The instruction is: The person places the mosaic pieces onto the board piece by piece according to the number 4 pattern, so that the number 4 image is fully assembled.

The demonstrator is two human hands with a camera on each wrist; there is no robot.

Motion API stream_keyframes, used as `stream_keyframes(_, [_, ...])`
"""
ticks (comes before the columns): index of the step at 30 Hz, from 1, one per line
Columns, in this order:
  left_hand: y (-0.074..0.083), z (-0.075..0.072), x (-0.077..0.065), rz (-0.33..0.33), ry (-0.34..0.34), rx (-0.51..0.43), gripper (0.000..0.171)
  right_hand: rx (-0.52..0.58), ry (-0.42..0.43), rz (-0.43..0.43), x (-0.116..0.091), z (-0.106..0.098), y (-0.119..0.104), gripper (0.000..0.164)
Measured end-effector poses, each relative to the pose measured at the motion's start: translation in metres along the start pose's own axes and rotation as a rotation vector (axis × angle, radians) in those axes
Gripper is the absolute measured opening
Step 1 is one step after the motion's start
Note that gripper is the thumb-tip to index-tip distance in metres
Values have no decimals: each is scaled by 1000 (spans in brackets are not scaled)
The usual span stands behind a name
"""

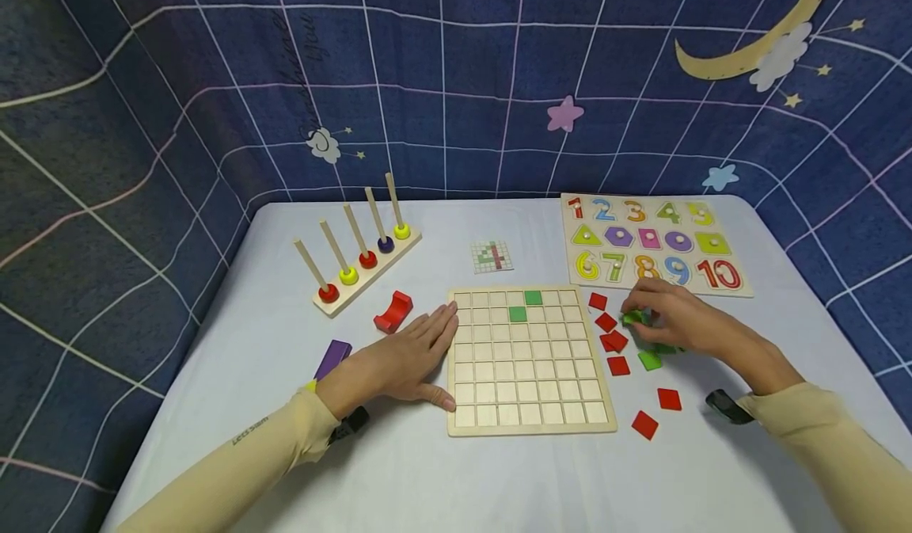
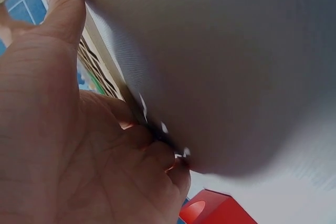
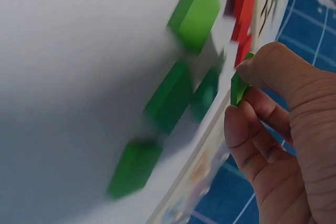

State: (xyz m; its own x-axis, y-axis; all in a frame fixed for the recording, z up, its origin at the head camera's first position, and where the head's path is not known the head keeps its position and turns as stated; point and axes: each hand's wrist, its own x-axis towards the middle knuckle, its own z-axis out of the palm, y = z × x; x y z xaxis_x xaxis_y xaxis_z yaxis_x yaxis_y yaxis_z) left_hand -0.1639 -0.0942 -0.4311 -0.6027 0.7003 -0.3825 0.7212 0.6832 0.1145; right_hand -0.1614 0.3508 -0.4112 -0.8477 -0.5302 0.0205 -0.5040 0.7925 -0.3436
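Observation:
A wooden grid board lies flat on the table, with two green tiles set in it, one in the top row and one in the row below. Along the board's left edge rests my left hand, fingers extended and thumb touching the lower left side. To the right of the board, my right hand pinches a green square tile between thumb and fingers. Several loose green tiles lie beneath that hand, partly hidden in the head view. Red tiles are scattered between hand and board.
A small pattern card lies behind the board. At the back right is a number puzzle. A peg stand with coloured rings stands at the left, near a red curved block and a purple block.

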Motion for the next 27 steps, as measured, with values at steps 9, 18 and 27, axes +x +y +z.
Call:
stream_keyframes(9, [0,0,0,-9,-8,-2,130,9,-10,-120,28,10,-34,21])
stream_keyframes(18, [-1,0,0,-8,-12,-4,129,68,15,-298,70,31,-61,15])
stream_keyframes(27, [0,0,1,-6,-7,5,129,91,-21,-397,100,47,-93,11])
